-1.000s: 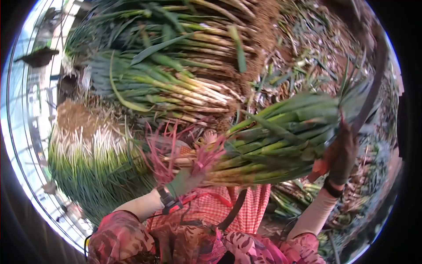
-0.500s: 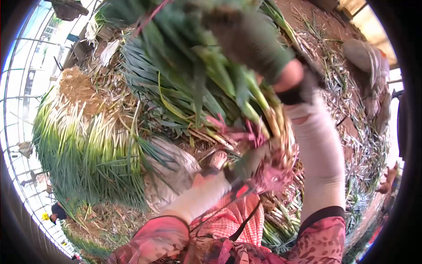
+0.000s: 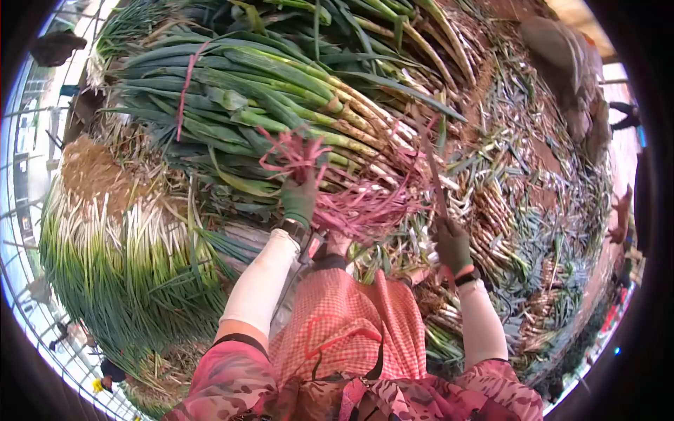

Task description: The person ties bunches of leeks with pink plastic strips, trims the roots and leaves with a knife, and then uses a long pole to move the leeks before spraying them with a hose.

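My left hand (image 3: 300, 200), in a dark green glove, is closed around a bunch of pink plastic ties (image 3: 372, 207), whose ends stick out above the fist and trail to the right. Lower right, my gloved right hand (image 3: 453, 247) grips a knife (image 3: 433, 172) with a long, thin, brownish blade pointing up. Just beyond both hands lies a big bundle of large green onions (image 3: 281, 91), leaves to the left and pale roots to the right. A pink tie (image 3: 188, 91) crosses its leaves.
A stack of thinner green onions (image 3: 133, 259) stands at left, white ends up. More large green onions (image 3: 414, 42) lie at the far side. Trimmed leaves and stalks (image 3: 547, 231) litter the ground at right. A grey sack (image 3: 562, 63) sits at upper right.
My right arm has drawn back from the onions to the lower right. My left hand has moved up and left with the ties. The onion leaves, blurred before, now lie still.
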Demonstrator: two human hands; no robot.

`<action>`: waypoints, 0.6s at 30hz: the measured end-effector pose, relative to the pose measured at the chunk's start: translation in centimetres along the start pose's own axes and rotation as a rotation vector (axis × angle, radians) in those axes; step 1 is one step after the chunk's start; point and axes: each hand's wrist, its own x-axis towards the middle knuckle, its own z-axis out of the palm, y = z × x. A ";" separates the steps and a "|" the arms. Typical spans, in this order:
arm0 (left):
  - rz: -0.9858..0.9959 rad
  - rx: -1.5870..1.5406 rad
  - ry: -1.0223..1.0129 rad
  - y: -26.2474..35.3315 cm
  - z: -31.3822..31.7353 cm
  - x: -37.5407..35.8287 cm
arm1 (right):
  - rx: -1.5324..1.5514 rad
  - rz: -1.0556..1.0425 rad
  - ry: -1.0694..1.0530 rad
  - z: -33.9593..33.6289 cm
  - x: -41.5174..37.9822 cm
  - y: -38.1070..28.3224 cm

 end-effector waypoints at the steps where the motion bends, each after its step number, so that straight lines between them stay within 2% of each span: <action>1: 0.028 0.152 -0.073 -0.5 1.4 -0.3 | -0.055 0.011 0.011 -1.3 -0.7 1.4; 2: 0.060 0.298 -0.153 -0.1 3.2 -0.6 | -0.217 -0.110 0.027 -2.3 -1.0 3.2; 3: 0.099 0.434 -0.242 -0.1 5.4 -0.8 | -0.385 -0.228 0.054 -2.8 -2.0 2.0; 4: 0.325 0.706 -0.340 -2.9 7.1 -0.3 | -0.431 -0.126 0.016 -3.7 -3.3 0.7; 5: 0.585 0.954 -0.378 -5.8 8.9 0.2 | -0.523 -0.168 -0.072 -5.5 -1.7 4.1; 7: 0.806 1.022 -0.693 -1.2 11.3 -0.3 | -1.138 -0.315 -0.117 -6.4 -1.2 2.8; 8: 0.699 1.065 -0.590 -4.6 12.9 0.5 | -1.422 -0.410 -0.114 -7.0 -1.0 2.1; 9: 0.589 1.101 -0.489 -7.9 14.4 1.2 | -1.268 -0.584 -0.014 -7.7 0.6 5.2; 10: 0.066 0.699 -0.342 -7.7 15.4 1.4 | -1.150 -0.503 0.032 -8.0 -0.2 1.7; 11: 0.102 0.601 -0.379 -6.2 15.6 0.6 | -1.019 -0.439 0.060 -7.5 -1.3 -1.6; 13: 0.016 0.802 -0.395 -8.6 15.0 1.8 | -0.939 -0.526 0.123 -7.6 -0.1 -0.3; 14: -0.150 0.432 -0.449 -10.2 14.2 2.8 | -0.999 -0.526 0.070 -8.0 -0.2 -1.5; 15: -0.309 0.068 -0.486 -8.3 15.3 1.6 | -1.053 -0.455 0.036 -9.6 -0.2 -2.0; 16: -0.203 0.293 -0.411 -6.6 14.9 0.7 | -1.104 -0.383 -0.005 -9.8 -0.1 -2.6; 17: -0.177 0.195 -0.445 -7.0 14.8 0.5 | -1.151 -0.313 -0.063 -9.6 0.4 -2.8; 18: -0.153 0.108 -0.464 -8.0 13.9 0.4 | -1.151 -0.369 -0.055 -9.9 1.5 -1.4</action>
